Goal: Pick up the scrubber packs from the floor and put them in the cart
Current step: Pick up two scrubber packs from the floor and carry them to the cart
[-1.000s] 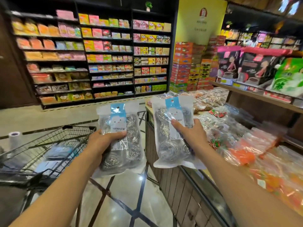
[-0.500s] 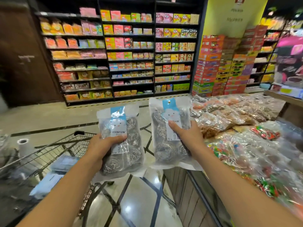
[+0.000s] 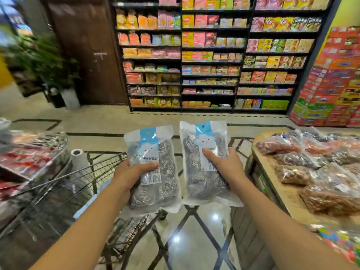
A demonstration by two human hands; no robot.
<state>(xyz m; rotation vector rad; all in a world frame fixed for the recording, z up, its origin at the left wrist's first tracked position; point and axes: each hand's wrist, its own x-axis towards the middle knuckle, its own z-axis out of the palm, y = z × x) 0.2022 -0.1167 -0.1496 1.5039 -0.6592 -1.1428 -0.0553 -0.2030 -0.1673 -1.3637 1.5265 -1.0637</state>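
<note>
Two scrubber packs (image 3: 153,168), one gripped per hand (image 3: 128,172), seemingly just beyond cart rim (image 3: 93,168).

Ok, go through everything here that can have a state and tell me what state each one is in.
Left hand: grips the left scrubber pack, sealed, held upright.
Right hand: grips the right scrubber pack, sealed, held upright.
Cart: holds some items, neither pack in it yet.

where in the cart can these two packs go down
The cart has open basket room toward its near right corner, beside the flat pale packet. Its far left, by the paper roll, is blurred. The counter on the right is crowded with snack bags.
</note>
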